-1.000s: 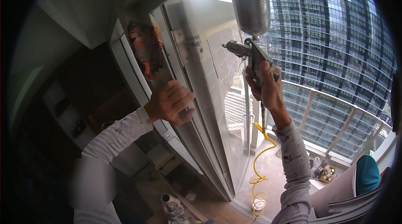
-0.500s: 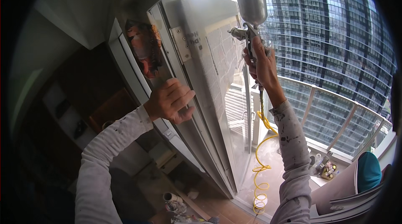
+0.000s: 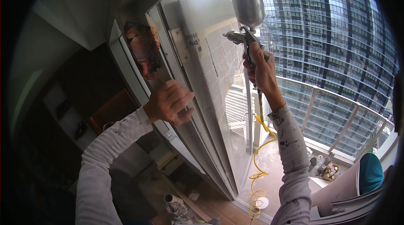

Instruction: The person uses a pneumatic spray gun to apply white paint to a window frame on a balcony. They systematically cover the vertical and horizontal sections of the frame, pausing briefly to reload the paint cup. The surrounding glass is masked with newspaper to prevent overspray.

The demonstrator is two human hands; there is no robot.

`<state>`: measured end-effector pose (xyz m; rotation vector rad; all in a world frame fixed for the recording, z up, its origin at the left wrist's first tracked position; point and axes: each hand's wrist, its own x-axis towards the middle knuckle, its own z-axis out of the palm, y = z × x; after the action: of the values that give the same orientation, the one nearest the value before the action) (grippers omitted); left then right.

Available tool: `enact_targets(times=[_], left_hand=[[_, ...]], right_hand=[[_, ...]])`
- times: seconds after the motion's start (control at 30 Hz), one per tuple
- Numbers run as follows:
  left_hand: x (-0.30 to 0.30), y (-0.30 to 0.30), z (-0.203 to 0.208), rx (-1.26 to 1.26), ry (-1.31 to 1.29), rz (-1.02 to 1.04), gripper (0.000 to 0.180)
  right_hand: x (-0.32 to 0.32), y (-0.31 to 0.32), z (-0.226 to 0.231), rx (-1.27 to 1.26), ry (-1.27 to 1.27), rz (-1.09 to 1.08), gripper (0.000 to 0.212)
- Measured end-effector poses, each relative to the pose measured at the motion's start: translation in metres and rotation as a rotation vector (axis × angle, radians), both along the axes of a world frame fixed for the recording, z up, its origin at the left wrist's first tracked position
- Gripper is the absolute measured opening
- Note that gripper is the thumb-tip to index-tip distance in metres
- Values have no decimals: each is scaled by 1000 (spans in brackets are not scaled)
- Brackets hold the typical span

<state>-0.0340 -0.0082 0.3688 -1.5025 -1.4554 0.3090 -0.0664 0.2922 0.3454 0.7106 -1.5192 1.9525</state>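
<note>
My right hand (image 3: 263, 71) is wrapped round the grip of a spray gun (image 3: 252, 39), raised beside the door. A metal cup (image 3: 247, 8) stands upright on top of the gun, and its nozzle points left toward the door. From the grip's lower end hangs a coiled yellow air hose (image 3: 260, 171). Film and paper cover part of the door (image 3: 219, 61), which has a hinge (image 3: 180, 45) on its frame edge. Against the door frame (image 3: 191, 117), my left hand (image 3: 169, 103) is closed in a loose curl; whatever is inside its fingers, if anything, is hidden.
An orange-black printed patch (image 3: 143, 50) lies above my left hand. Beyond the door, a balcony has a glass railing (image 3: 328, 115), a rolled sheet (image 3: 341, 191) and a box of small items (image 3: 330, 171). Below left, a cylindrical container (image 3: 172, 199) stands among clutter on the wooden floor.
My right hand has moved slightly left and down with the spray gun, and the yellow hose has swung left with it. My left hand has hardly moved.
</note>
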Motion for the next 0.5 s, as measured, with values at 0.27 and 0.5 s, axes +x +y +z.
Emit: enact_targets(times=[0.27, 0.5], left_hand=[[3, 0, -1, 6, 4, 3, 43], [0, 1, -1, 2, -20, -7, 44]], right_hand=[[-66, 8, 18, -61, -36, -122, 60], [-68, 11, 15, -36, -59, -216, 57]])
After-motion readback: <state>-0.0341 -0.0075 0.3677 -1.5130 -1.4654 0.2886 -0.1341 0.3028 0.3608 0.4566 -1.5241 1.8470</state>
